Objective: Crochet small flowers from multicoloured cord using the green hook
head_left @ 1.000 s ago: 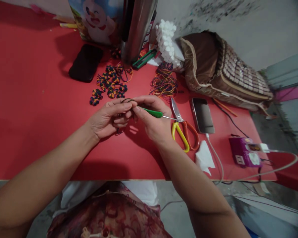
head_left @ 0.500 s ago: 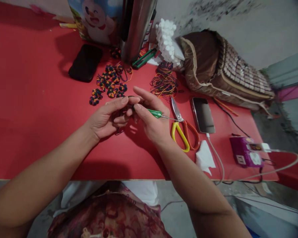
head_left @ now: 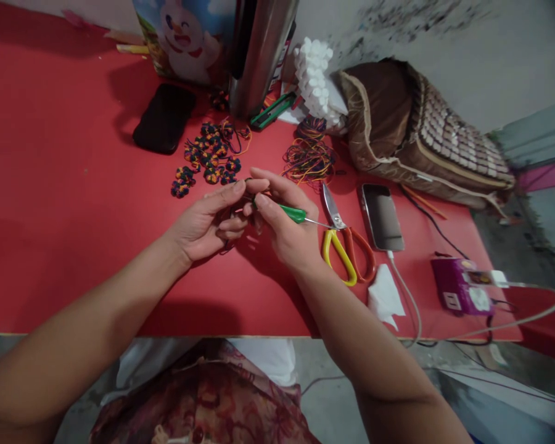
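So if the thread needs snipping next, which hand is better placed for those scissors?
Probably the right hand: the scissors lie just beside it on the red table, while the left hand is farther away, holding the dark thread. The right would first have to put down its green hook.

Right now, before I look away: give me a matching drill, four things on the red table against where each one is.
Things:
1. crochet hook
2. scissors
3. smartphone
4. black case

Places:
A. far side, left of the cartoon bag
B. in the right hand
C. right of the scissors, cable plugged in
D. just right of the right hand, blades pointing away

Pairs: 1-B; 2-D; 3-C; 4-A
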Tool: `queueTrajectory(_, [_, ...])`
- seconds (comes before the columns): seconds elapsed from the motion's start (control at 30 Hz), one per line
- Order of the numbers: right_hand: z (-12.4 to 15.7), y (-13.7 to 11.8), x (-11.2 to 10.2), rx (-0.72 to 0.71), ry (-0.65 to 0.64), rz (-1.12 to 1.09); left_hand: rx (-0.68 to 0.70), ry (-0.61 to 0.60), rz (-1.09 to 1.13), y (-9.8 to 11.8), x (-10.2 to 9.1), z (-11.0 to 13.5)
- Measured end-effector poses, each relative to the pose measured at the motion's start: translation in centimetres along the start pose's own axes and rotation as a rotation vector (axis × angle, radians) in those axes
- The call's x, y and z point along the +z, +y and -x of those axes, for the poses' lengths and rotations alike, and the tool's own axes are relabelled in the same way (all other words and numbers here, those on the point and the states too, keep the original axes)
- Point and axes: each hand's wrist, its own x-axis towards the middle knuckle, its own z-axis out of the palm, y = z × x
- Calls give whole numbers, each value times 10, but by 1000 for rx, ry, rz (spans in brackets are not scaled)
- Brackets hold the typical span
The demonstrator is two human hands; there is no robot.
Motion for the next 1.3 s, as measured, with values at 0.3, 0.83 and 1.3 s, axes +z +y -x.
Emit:
queueTrajectory(0.3, [-3,4,-4,44,-52,-63,21,7,-35,1,-3,-2])
queueTrajectory(0.83, [-3,1,0,43,-18,-105,175,62,-142,-3,3,0])
queueTrajectory(1.3, [7,-19,23,230,41,-91,379,171,-190,2,7,2])
